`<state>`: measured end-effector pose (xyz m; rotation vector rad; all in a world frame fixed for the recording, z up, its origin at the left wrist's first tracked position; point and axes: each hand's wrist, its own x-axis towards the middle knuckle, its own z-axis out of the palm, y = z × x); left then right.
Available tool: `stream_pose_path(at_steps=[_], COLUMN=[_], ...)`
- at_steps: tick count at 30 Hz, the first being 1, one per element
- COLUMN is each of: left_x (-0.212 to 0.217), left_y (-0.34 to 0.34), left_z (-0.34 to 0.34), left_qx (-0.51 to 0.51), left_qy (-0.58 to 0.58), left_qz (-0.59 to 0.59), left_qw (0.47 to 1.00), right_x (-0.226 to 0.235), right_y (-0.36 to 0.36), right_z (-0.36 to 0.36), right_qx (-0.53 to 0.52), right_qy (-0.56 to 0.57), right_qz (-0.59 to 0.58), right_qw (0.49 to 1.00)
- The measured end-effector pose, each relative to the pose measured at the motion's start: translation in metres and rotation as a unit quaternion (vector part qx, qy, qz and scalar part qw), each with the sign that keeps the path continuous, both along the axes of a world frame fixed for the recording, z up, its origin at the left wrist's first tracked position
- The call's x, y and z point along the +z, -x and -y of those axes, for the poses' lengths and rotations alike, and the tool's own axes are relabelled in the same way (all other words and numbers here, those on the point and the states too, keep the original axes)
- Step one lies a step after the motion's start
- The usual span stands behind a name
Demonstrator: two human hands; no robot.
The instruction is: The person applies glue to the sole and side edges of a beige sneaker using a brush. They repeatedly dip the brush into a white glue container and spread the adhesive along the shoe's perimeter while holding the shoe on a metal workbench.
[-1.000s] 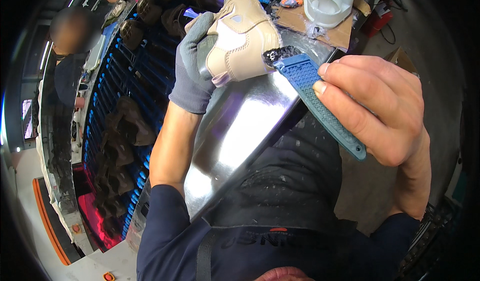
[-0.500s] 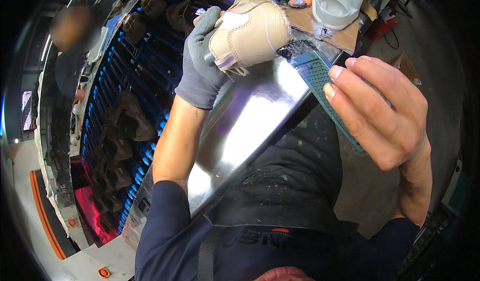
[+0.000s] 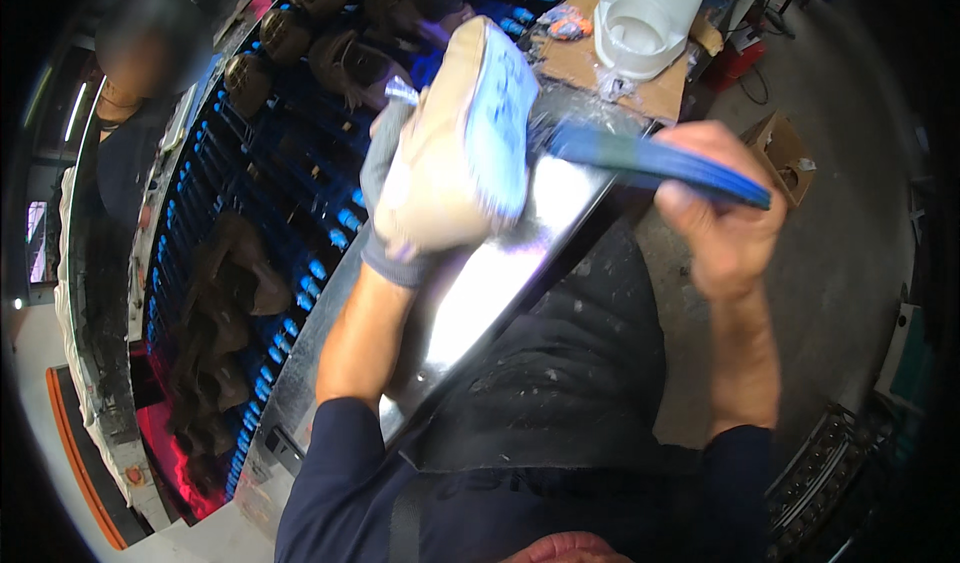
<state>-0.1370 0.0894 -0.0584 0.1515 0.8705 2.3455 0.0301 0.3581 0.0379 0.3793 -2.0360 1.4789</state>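
My left hand point(image 3: 386, 153), in a grey glove, is closed round a beige shoe upper point(image 3: 432, 153). The upper stands tilted with its pale bluish underside point(image 3: 500, 128) facing right. Most of the gloved fingers are hidden behind it. In my bare right hand point(image 3: 728, 228) is a blue-green brush point(image 3: 655, 160), blurred by motion, gripped between thumb and fingers. The brush's dark bristle end points left, close to the underside's right edge; whether it touches cannot be made out.
A shiny metal ledge point(image 3: 480, 298) lies below the shoe. Left runs a conveyor of blue-tipped rollers point(image 3: 310, 268) carrying several dark shoe uppers point(image 3: 245, 263). A white plastic container point(image 3: 650, 18) stands on cardboard point(image 3: 570, 58). A person point(image 3: 125, 153) is at far left; a cardboard box point(image 3: 782, 158) sits right.
The shoe has been turned so its underside now faces right, and it sits lower. The brush has swung from a steep slant to nearly level, moving left toward the shoe with my right hand.
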Motion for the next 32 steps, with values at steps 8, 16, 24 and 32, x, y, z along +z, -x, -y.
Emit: stream_pose_path(at_steps=[8,16,24,32], left_x=[-0.027,-0.007,0.023,0.069], left_y=[-0.037,-0.029,-0.039,0.018], left_z=[-0.001,0.019,0.102,0.218], left_qx=[-0.065,-0.083,0.071,0.185], left_qy=[-0.068,-0.120,-0.124,0.172], left_qz=[0.152,0.179,0.062,-0.008], left_qw=[0.984,0.973,0.988,0.968], right_x=[-0.058,-0.048,-0.091,-0.149], right_y=[0.058,-0.006,0.051,0.079], right_z=[0.014,0.084,0.044,0.057], right_qx=[-0.097,-0.081,-0.048,-0.032], right_qy=[0.344,-0.038,0.443,0.412], right_qz=[0.119,-0.142,0.136,0.162], right_qw=[0.926,0.986,0.885,0.896])
